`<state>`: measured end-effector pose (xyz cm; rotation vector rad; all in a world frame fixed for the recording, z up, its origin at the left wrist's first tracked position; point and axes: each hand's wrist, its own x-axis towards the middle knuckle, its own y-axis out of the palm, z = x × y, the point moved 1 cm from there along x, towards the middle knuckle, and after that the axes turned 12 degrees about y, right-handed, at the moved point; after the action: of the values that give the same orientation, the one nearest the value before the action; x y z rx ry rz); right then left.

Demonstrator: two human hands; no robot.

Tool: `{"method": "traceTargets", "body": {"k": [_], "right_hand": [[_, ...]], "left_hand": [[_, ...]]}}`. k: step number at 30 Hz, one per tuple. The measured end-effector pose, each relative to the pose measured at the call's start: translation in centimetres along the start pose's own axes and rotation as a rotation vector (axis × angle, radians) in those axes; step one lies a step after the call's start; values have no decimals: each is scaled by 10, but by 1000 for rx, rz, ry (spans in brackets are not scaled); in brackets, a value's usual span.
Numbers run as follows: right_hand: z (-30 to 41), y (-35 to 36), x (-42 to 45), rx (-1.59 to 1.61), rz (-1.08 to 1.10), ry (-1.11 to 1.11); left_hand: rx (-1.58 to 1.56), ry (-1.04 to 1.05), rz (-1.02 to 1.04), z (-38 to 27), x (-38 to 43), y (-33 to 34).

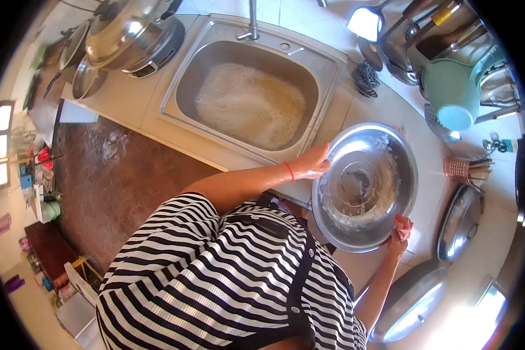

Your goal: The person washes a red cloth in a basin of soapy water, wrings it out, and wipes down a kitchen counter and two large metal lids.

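Observation:
A large round metal basin [362, 186] rests at the counter's edge, to the right of the sink, with some cloudy liquid and pale residue inside. My left hand [316, 161], with a red string on its wrist, grips the rim on the sink side. At the opposite lower rim, my right hand [397, 239] holds a pink cloth [403, 226] against the basin. Foamy, yellowish water covers the bottom of the stainless steel sink [328, 72], below the faucet [253, 22].
A dark wire scrubber [365, 78] lies behind the basin. Ladles and a green plastic dipper [450, 83] hang on the tiled wall. Metal lids [459, 223] stand at the right. Left of the sink are a large lidded pot [118, 39] and an electric cooker [166, 48].

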<state>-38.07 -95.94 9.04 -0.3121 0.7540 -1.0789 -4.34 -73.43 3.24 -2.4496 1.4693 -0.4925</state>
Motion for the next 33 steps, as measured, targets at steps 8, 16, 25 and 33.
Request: {"method": "traceTargets", "body": {"k": [8, 16, 25, 33], "right_hand": [[43, -39, 45, 192, -331, -651], [133, 48, 17, 886, 168, -78], [211, 210, -48, 497, 364, -455], [286, 359, -206, 587, 496, -248]], "left_hand": [[-76, -234, -88, -35, -40, -62], [-165, -747, -869, 30, -213, -253], [-566, -344, -1643, 80, -350, -516], [-774, -322, -1757, 193, -393, -711]]}}
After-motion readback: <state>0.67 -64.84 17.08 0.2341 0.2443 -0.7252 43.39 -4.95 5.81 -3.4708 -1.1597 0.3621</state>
